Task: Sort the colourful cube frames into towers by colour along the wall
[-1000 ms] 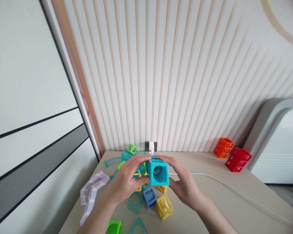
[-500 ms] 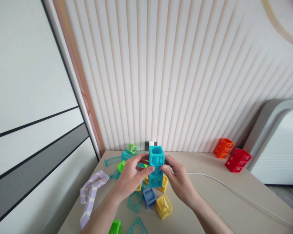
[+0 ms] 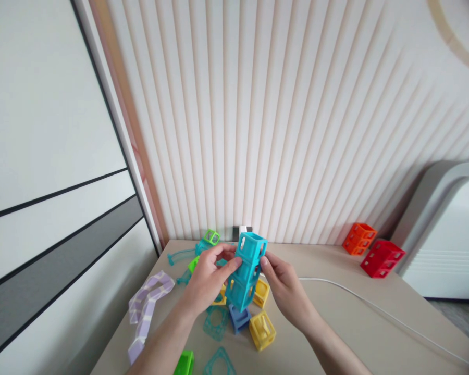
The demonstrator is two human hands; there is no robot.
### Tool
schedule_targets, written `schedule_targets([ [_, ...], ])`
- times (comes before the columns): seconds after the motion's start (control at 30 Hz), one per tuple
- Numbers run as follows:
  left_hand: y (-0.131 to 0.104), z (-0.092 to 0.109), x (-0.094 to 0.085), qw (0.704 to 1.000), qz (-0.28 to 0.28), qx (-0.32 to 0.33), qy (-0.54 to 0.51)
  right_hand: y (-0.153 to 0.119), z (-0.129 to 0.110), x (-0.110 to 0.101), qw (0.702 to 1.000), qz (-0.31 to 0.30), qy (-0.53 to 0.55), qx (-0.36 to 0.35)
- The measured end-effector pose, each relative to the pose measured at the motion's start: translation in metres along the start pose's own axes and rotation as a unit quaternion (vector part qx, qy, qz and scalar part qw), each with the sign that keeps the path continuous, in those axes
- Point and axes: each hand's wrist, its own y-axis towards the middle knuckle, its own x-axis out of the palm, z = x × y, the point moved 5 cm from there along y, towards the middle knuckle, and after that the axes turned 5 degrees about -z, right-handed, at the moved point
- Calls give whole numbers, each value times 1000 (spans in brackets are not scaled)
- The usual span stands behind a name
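A stack of three teal cube blocks (image 3: 245, 276) is held up above the table, leaning so its top tips to the right. My left hand (image 3: 209, 273) grips it from the left side, thumb on the near face. From the right, my right hand (image 3: 283, 278) pinches the stack near its upper part, thumb in front. Below lie a blue cube block (image 3: 239, 317), a yellow cube block (image 3: 262, 330) and another yellow block (image 3: 261, 293). Flat translucent teal pieces (image 3: 216, 324) rest beside them, and part of the pile is hidden behind my left hand.
Orange blocks (image 3: 359, 238) and red blocks (image 3: 382, 258) stand at the back right by a white appliance (image 3: 449, 234). A white cable (image 3: 359, 297) crosses the right side. A purple checked strip (image 3: 146, 310) lies left; a green block (image 3: 184, 363) sits at the front.
The teal stack has gone from upright to tilted, its lower end swinging left and its top shifting slightly right. Both hands keep their hold, with the left thumb a little higher.
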Motion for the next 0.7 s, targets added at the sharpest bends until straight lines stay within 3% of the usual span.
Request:
schedule_targets([
  [0.13, -1, 2, -2, 997, 50, 48, 27, 1, -2, 4, 999, -37, 37, -12],
  [0.33, -4, 5, 3, 996, 59, 48, 34, -1, -4, 4, 998, -40, 39, -7],
  [0.7, -8, 7, 12, 998, -31, 55, -16, -8, -6, 2, 999, -36, 23, -5],
])
